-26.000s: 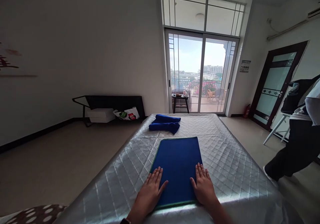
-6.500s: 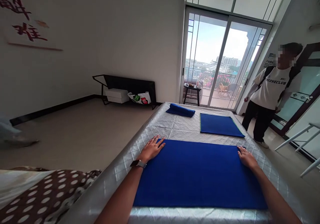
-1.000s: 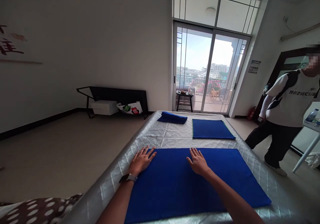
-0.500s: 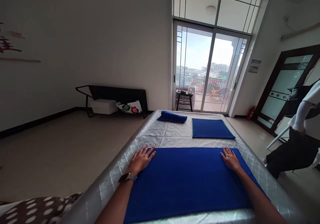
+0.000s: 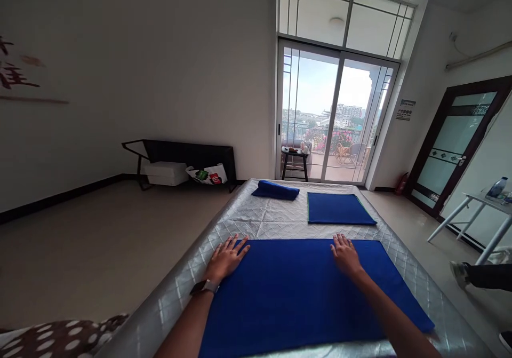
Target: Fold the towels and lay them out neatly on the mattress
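Note:
A large blue cloth [image 5: 288, 294] lies spread flat on a silver-grey quilted cover [image 5: 172, 299]. My left hand [image 5: 226, 259], with a watch on the wrist, rests at the cloth's far left corner, fingers spread. Flat on the far edge, right of the middle, lies my right hand [image 5: 346, 254], its fingers stretched out. Neither hand grips anything. Beyond them are a folded blue cloth [image 5: 340, 208] with a green edge and a rolled blue cloth [image 5: 277, 190].
A black bench [image 5: 188, 158] with a white box [image 5: 166, 173] and a printed bag [image 5: 208, 174] stands by the left wall. At right are a white table [image 5: 488, 202] with a bottle [image 5: 497, 187] and a person's leg [image 5: 490, 276]. Brown dotted fabric [image 5: 60, 339] lies at lower left.
My right hand has slid left along the cloth's far edge. My left hand has stayed in place. The person at right has moved mostly out of view, uncovering the white table.

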Tool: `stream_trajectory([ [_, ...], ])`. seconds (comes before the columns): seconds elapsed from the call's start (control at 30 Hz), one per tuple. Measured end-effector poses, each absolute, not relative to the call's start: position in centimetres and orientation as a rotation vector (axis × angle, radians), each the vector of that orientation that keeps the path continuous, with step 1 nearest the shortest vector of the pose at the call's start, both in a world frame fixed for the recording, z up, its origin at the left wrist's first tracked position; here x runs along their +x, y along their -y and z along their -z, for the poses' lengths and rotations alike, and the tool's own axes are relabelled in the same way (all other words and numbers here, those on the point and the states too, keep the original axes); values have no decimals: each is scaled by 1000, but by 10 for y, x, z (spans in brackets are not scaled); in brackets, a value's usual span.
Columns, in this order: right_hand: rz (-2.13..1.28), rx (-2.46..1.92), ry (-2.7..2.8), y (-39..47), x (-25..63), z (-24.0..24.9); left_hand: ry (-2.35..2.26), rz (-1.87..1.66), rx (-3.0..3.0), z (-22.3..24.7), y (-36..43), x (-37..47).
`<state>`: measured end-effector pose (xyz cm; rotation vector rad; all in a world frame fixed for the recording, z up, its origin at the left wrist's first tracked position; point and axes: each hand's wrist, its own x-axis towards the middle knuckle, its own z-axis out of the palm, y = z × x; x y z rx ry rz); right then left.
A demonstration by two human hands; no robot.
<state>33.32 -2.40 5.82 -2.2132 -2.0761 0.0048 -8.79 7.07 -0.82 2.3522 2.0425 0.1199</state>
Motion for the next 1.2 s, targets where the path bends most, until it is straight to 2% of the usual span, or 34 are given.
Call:
stream_trajectory([
  [0.17,-224,-1791,2343,20,236,-48,-2040,-188,2318,9,-69,-88],
  [0.3,-328,-1738,2393,16,216,-40,-2046,-181,2298,7,-68,-87],
  [0.47,-335,-1929,2326,13,263,-41,-2043,-160,2341,6,-66,-87],
  [0.7,-145,-2427,1994,27,415,-40,-2041,-178,2318,2,-64,-85],
  [0.83,-132,-2553,1886,40,468,-47,-2036,-169,2320,0,-64,-85],
  [1.03,-118,-2626,1810,40,464,-58,-2054,-134,2342,-4,-63,-83],
  [1.2,41,-2378,1950,34,372,-61,-2095,-133,2319,-6,-63,-79],
])
